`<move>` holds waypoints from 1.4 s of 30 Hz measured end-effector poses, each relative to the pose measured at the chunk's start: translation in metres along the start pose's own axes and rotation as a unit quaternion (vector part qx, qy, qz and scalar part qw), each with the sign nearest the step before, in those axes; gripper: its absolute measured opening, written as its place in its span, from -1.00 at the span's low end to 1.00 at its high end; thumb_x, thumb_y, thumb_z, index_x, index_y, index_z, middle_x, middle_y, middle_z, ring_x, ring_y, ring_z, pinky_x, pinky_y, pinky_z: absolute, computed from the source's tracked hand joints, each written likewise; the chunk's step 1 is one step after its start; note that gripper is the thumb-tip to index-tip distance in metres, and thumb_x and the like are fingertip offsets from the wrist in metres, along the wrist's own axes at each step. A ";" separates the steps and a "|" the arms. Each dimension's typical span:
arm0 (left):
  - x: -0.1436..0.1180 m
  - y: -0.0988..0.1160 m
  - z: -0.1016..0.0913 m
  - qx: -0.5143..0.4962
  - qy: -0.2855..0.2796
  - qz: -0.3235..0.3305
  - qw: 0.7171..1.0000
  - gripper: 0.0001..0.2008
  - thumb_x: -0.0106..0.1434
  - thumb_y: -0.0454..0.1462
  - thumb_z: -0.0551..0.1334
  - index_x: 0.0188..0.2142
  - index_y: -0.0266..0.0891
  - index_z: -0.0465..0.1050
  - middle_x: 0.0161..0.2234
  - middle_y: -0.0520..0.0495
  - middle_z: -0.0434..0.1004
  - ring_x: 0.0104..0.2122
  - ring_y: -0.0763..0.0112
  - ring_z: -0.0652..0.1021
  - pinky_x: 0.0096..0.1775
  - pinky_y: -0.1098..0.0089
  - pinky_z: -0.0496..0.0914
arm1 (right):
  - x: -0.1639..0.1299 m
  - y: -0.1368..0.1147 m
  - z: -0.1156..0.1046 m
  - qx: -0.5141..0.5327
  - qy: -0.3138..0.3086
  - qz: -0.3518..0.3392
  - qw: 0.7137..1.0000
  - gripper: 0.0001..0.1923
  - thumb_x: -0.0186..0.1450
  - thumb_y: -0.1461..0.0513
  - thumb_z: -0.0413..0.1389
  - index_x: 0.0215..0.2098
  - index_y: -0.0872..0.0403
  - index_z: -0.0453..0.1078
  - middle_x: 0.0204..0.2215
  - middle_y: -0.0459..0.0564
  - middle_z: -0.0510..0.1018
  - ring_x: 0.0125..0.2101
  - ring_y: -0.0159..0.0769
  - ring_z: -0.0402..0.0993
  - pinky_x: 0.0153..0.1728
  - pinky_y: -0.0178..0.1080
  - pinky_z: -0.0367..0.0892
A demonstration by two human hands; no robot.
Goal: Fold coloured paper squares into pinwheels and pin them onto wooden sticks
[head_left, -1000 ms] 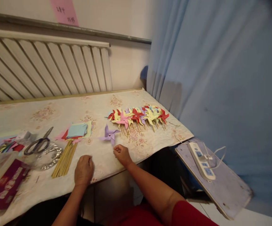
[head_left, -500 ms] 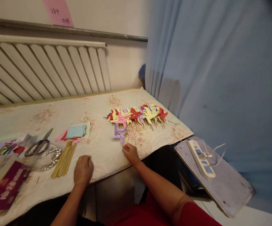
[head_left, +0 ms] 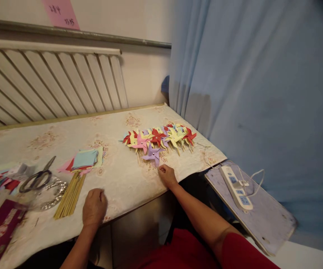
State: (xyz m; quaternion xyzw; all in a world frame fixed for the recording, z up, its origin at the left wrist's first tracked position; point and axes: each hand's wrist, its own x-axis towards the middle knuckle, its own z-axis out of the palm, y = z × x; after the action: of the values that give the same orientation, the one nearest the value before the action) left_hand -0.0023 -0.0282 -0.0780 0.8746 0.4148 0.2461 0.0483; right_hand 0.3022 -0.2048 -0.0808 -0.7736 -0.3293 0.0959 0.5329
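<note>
My right hand (head_left: 167, 175) is closed on the lower end of a purple paper pinwheel (head_left: 152, 154), its stick mostly hidden by the fingers. Just behind it lies a row of finished pinwheels (head_left: 158, 136) in red, yellow, pink and purple, their sticks toward me. My left hand (head_left: 94, 207) rests in a loose fist at the table's front edge; whether anything is inside it is hidden. Left of that hand lies a bundle of thin wooden sticks (head_left: 70, 196). Beyond the sticks sits a stack of coloured paper squares (head_left: 85, 159), pale blue on top.
Black-handled scissors (head_left: 36, 179) lie at the left beside a bag of shiny metal pieces (head_left: 53, 194). A purple packet (head_left: 3, 231) is at the near left corner. At right, a power strip (head_left: 236, 188) with a white cord sits on a low board beside a blue curtain (head_left: 256, 93).
My right hand has moved to the right with the purple pinwheel, now in front of the row's middle. My left hand stays fisted at the edge. The view has shifted slightly.
</note>
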 end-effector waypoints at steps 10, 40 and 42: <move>0.001 0.000 0.000 -0.005 -0.007 -0.005 1.000 -0.78 0.30 -0.27 -0.01 -0.26 -0.23 0.39 -0.22 -0.21 0.44 -0.13 0.15 0.46 -0.02 0.19 0.35 | 0.023 0.024 -0.038 -0.085 0.014 -0.028 0.996 -0.84 0.13 0.23 0.03 -0.47 0.06 0.45 -0.57 -0.09 0.50 -0.52 -0.33 0.33 -0.39 -0.31 0.20; 0.003 0.001 -0.003 -0.001 -0.012 -0.005 1.000 -0.78 0.30 -0.25 -0.01 -0.25 -0.22 0.38 -0.20 -0.21 0.46 -0.11 0.12 0.46 -0.03 0.17 0.36 | 0.059 0.047 -0.099 -0.123 0.108 0.022 0.986 -0.80 0.14 0.22 -0.02 -0.48 0.07 0.44 -0.57 -0.06 0.50 -0.50 -0.32 0.35 -0.40 -0.30 0.19; 0.003 0.002 -0.004 -0.001 -0.010 -0.004 1.000 -0.79 0.30 -0.25 -0.01 -0.25 -0.22 0.38 -0.20 -0.21 0.46 -0.11 0.12 0.46 -0.03 0.18 0.35 | 0.062 0.050 -0.105 -0.127 0.125 0.032 0.983 -0.80 0.13 0.22 -0.02 -0.49 0.07 0.44 -0.56 -0.05 0.50 -0.50 -0.31 0.35 -0.39 -0.30 0.18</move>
State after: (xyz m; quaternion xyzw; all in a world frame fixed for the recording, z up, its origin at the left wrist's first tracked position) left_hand -0.0012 -0.0278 -0.0733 0.8754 0.4175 0.2373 0.0546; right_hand 0.4228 -0.2573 -0.0693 -0.8512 -0.2444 -0.0272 0.4637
